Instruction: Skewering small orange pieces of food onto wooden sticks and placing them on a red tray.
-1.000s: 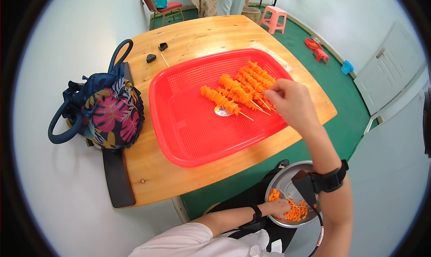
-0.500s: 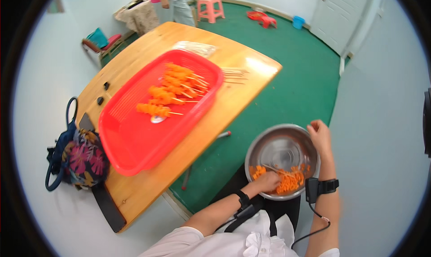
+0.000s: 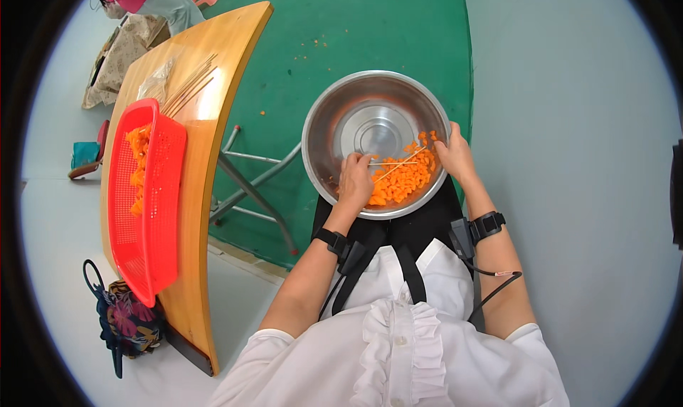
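Note:
On my lap rests a wide steel bowl (image 3: 334, 101), with small orange chunks (image 3: 402, 183) heaped along its near right side. My left hand (image 3: 356, 181) reaches over the near left rim into the bowl. Its fingers are pinched at the end of a thin wooden skewer (image 3: 395, 164) that points right. A second skewer (image 3: 408, 160) lies slantwise across the chunks. My right hand (image 3: 457, 154) grips the bowl's right rim, thumb toward the inside; the fingers under the rim are partly hidden.
A wooden table (image 3: 196, 158) on the left bears a red plastic basket (image 3: 162, 193) of orange skewered pieces, plus loose sticks (image 3: 191, 87). Folding metal legs (image 3: 249, 186) stand beneath. A flowered bag (image 3: 135, 320) is near the table's end. Another person (image 3: 171, 7) is at the far left.
My view has turned, bringing the bowl to the middle and the table further left. My right hand has come from a raised curl by the rim to a hold on it.

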{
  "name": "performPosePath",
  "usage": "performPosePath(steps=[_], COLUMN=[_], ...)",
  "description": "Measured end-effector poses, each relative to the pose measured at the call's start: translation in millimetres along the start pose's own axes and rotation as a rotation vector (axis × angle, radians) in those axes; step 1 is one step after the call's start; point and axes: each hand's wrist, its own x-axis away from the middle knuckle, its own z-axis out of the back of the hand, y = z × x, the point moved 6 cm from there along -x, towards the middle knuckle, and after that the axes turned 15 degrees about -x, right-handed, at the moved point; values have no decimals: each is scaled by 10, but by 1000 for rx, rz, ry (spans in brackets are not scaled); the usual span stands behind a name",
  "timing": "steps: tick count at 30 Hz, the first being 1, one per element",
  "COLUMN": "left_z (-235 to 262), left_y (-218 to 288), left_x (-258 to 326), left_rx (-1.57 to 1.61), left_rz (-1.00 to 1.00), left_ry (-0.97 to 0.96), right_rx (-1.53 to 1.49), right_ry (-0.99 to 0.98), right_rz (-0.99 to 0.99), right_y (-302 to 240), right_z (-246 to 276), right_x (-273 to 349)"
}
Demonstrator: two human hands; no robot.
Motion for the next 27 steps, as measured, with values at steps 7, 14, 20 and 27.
performPosePath(steps=[7, 14, 20, 27], left_z=[-134, -165, -133, -119], left_y=[149, 188, 181, 85], left_x=[48, -112, -105, -13], left_rx=[-274, -309, -202, -120], left_rz=[-189, -222, -208, -236], left_ry=[-241, -251, -278, -144], right_rx=[-26, 689, 599, 522], right_ry=[-98, 294, -381, -232], right_rz=[-77, 592, 600, 606], right_y=[70, -645, -323, -327], right_z=[-39, -38, -785, -838], right_x=[137, 302, 385, 339])
